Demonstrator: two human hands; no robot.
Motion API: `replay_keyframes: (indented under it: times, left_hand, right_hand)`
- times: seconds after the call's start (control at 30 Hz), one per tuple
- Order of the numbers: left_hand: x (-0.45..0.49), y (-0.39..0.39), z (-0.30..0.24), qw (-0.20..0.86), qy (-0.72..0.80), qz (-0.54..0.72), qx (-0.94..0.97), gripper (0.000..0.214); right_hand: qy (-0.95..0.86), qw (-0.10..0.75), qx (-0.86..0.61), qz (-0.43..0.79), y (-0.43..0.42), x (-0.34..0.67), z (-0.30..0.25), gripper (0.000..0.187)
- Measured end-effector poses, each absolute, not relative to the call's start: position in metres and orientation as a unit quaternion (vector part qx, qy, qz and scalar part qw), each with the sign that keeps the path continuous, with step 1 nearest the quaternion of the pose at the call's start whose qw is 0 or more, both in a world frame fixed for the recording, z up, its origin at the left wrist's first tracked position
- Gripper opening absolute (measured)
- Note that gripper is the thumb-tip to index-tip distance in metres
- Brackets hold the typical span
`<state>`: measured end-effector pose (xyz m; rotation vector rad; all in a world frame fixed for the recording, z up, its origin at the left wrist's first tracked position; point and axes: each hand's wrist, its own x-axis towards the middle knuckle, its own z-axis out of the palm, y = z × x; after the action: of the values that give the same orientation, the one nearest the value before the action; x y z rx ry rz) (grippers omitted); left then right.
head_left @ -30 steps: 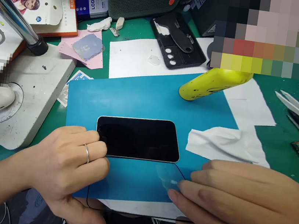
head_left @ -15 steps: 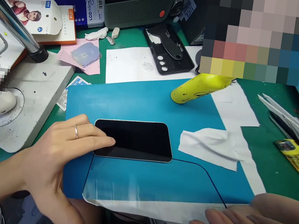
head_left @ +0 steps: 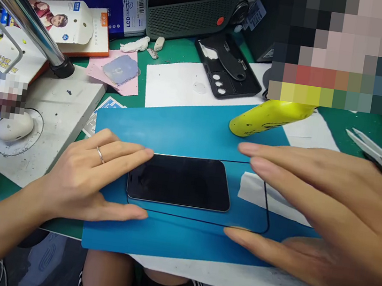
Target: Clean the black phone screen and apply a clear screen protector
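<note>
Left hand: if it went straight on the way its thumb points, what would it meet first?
Likely the thumb of the right hand, along the near edge of the clear sheet. The phone lies just beside that line, though depth is hard to judge.

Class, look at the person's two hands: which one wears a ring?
The left hand, at the phone's left end. A silver ring circles one of its fingers; no ring shows on the right hand.

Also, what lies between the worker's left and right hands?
In the head view, between the left hand and right hand: a black phone on a blue mat, with a clear black-edged sheet held over it.
</note>
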<state>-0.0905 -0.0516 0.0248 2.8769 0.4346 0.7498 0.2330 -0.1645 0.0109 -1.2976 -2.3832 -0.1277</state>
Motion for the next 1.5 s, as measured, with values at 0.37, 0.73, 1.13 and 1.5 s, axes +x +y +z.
replay_keyframes:
  times: [0.37,0.73,1.13,1.5]
  left_hand:
    - [-0.09,-0.055,0.016,0.066,0.2,0.174,0.962,0.063]
    - [-0.09,-0.055,0.016,0.095,0.203,0.142,0.964,0.066]
    - [-0.089,-0.055,0.017,0.111,0.198,0.147,0.963,0.055]
    - [-0.089,-0.055,0.018,0.112,0.203,0.14,0.963,0.054]
  right_hand:
    - [-0.877,0.204,-0.435,-0.002,-0.147,0.239,-0.014,0.065]
    - [-0.881,0.198,-0.43,0.016,-0.144,0.235,-0.017,0.063]
    - [-0.886,0.185,-0.424,0.012,-0.144,0.236,-0.019,0.043]
    - [-0.888,0.179,-0.423,0.014,-0.143,0.236,-0.02,0.041]
